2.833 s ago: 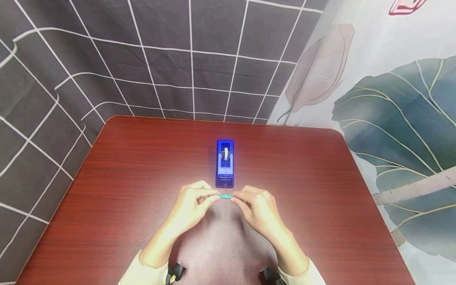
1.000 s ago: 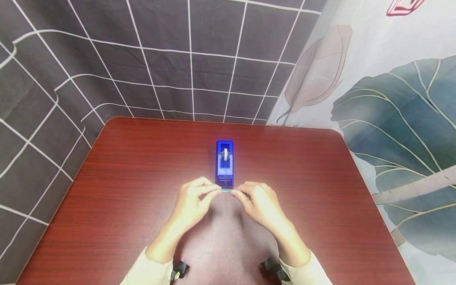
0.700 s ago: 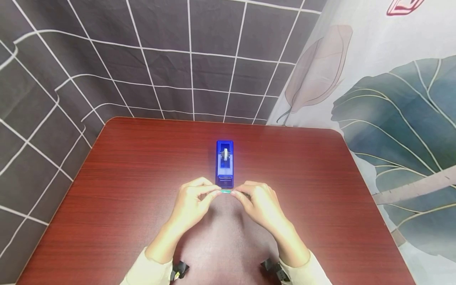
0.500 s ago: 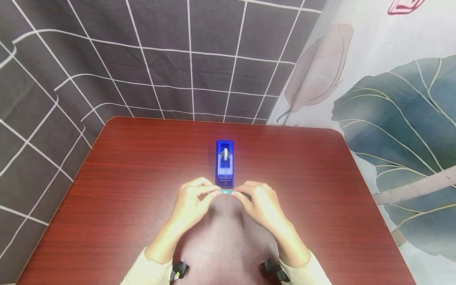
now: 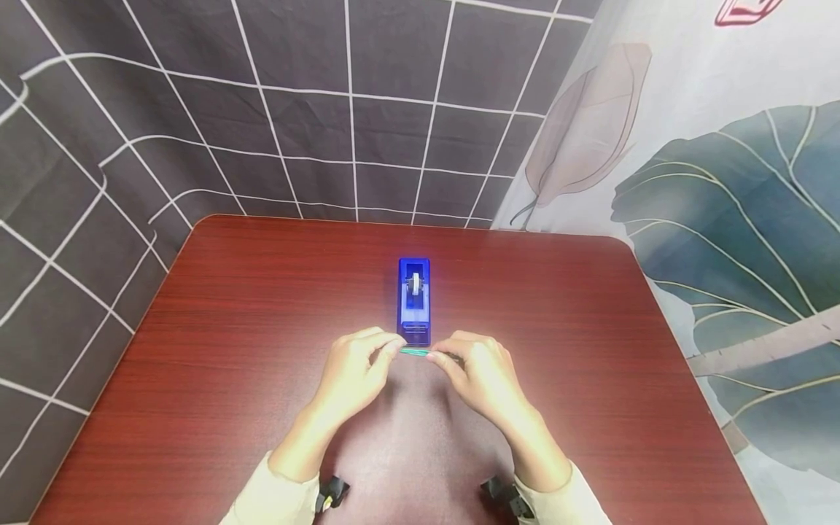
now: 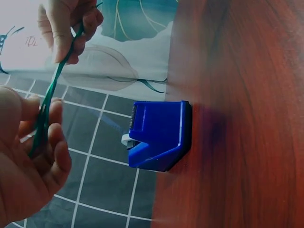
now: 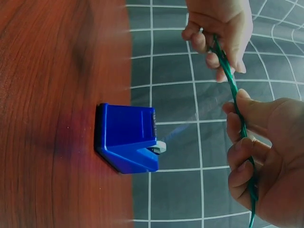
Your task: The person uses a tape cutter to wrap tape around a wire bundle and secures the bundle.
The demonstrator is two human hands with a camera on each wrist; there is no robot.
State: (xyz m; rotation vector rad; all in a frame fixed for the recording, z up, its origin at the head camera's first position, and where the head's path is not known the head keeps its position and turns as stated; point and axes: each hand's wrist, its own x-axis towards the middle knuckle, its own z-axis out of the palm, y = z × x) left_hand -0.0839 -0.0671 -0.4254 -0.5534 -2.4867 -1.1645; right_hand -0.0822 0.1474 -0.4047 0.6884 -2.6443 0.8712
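Above the red table (image 5: 558,313), the left hand (image 5: 353,370) and right hand (image 5: 484,373) are near a blue tape dispenser (image 5: 415,317). Both pinch a thin green strip (image 5: 415,352), which spans the gap between them.

Green strand (image 5: 414,352) nearer blue tape dispenser (image 5: 415,315), more showing between fingers (image 5: 392,339).

Head view looks down from above; both wrist views (nearer, sideways) share the dispenser (image 6: 161,126).

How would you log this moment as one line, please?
left hand: green strand between thumb and fingers | right hand: grips green strand | tape dispenser: on table, beyond hands
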